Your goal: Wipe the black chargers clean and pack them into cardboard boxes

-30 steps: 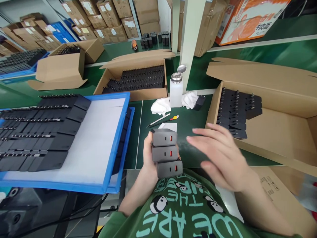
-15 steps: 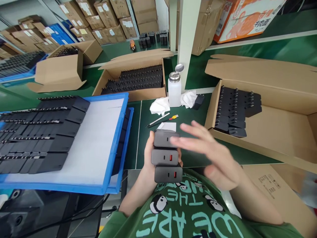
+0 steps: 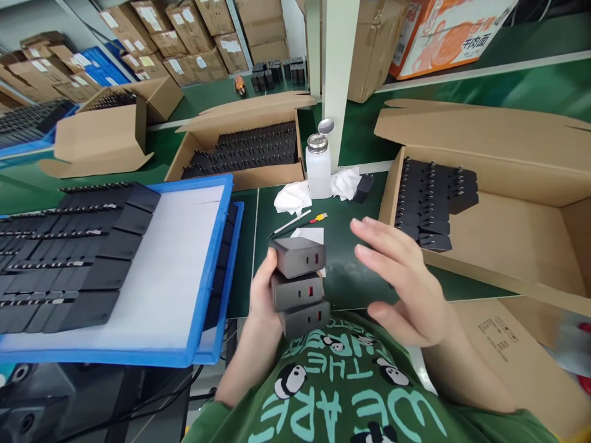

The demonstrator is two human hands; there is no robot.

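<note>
Three black USB chargers (image 3: 290, 289) sit stacked in my left hand (image 3: 263, 289), near the table's front edge. Each charger shows a small dark port and a red USB port on the face turned to the right. The thumb lies along the top charger's left side; the other fingers are mostly hidden behind the stack. To the right of the chargers, my right hand (image 3: 401, 283) hovers with fingers apart and nothing in it. A white paper slip (image 3: 310, 234) lies just beyond the stack.
At left, a blue tray (image 3: 198, 289) bears rows of chargers. An open carton (image 3: 517, 246) with chargers stands at right, another carton (image 3: 249, 178) behind. A white pump bottle (image 3: 318, 172), crumpled tissues (image 3: 293, 197) and a pen (image 3: 290, 223) lie mid-table.
My right hand has drawn back to the right, away from the chargers. My left hand has turned the stack, so its sides show and the top charger's red port is visible.
</note>
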